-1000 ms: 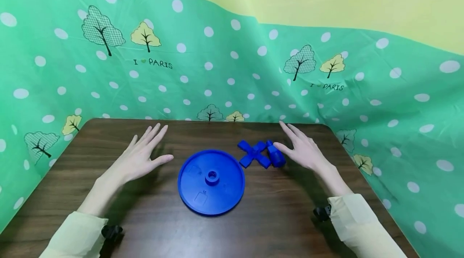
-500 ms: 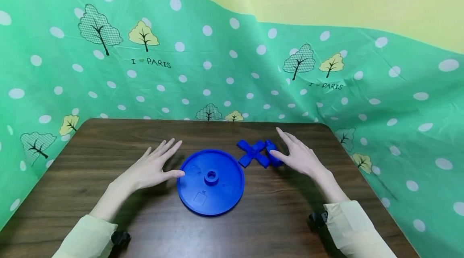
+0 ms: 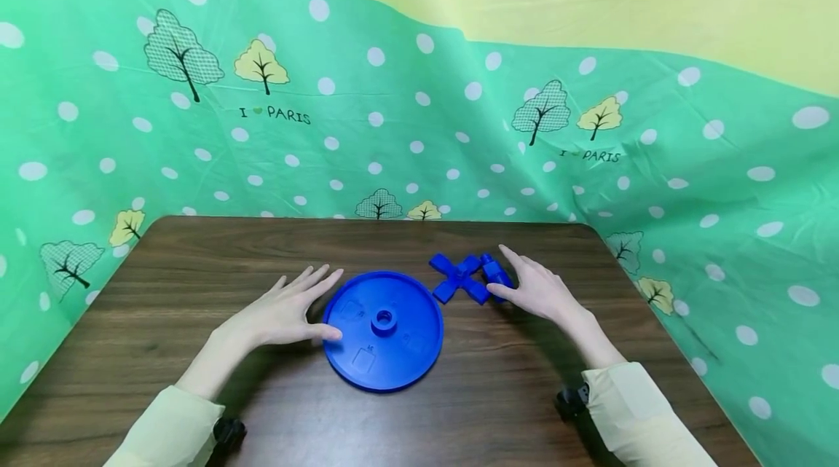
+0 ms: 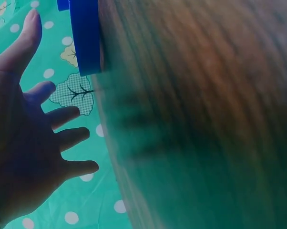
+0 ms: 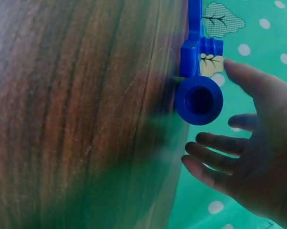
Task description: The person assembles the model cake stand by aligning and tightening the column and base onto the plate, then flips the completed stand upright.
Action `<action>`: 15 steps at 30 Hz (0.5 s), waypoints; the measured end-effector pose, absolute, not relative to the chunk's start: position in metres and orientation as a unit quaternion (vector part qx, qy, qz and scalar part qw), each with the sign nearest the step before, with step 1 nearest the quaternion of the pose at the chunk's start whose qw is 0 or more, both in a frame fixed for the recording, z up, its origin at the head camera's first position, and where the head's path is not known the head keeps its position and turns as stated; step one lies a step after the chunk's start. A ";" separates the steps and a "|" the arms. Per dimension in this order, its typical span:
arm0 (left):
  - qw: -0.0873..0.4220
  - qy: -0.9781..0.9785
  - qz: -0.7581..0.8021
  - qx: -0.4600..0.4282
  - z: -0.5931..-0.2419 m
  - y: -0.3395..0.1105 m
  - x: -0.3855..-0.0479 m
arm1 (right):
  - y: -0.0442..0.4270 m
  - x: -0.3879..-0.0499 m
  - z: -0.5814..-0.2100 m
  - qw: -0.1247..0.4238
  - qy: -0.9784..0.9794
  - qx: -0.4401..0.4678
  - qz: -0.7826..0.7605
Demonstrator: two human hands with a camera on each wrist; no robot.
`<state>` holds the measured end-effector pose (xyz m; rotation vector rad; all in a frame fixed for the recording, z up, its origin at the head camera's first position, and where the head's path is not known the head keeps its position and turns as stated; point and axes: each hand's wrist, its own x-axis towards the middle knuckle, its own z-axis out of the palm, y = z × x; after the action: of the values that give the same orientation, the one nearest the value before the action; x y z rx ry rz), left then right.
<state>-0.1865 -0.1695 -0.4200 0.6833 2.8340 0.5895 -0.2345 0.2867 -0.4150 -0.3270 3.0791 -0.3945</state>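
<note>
A round blue disc [image 3: 406, 350] with a raised central hub lies on the wooden table. My left hand [image 3: 282, 314] hovers at its left edge, fingers spread, the thumb over the rim; in the left wrist view this hand [image 4: 29, 129] holds nothing. Right of the disc lies a blue cross-shaped piece [image 3: 459, 279]. Beside it is a blue bottle-shaped piece [image 3: 493, 270], whose hollow round end [image 5: 184, 102] faces the right wrist view. My right hand [image 3: 540, 291] is at that piece's right side, thumb in front of it in the head view, fingers apart and not closed round it.
The brown wooden table [image 3: 511, 409] runs back to a green dotted cloth [image 3: 393, 110] with tree prints, hanging behind and at both sides. Black straps with small devices sit at both wrists, below light sleeves [image 3: 170, 427].
My left hand has moved right and nearer, from beside the disc to its left rim. My right hand has come slightly lower and left, towards the bottle-shaped piece. The blue pieces have stayed in place.
</note>
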 end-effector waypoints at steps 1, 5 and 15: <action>0.090 0.949 0.196 0.230 -0.420 -0.169 -0.187 | 0.286 -0.235 -0.415 0.011 0.986 -0.106 -0.126; 0.117 0.947 0.193 0.230 -0.420 -0.168 -0.187 | 0.285 -0.236 -0.416 0.022 0.985 -0.111 -0.131; 0.148 0.944 0.186 0.229 -0.421 -0.166 -0.183 | 0.283 -0.238 -0.421 0.028 0.981 -0.130 -0.139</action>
<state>-0.1826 -0.1658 -0.4205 0.6575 2.7150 0.5342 -0.2376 0.2831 -0.4211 -0.4014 3.0288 -0.4279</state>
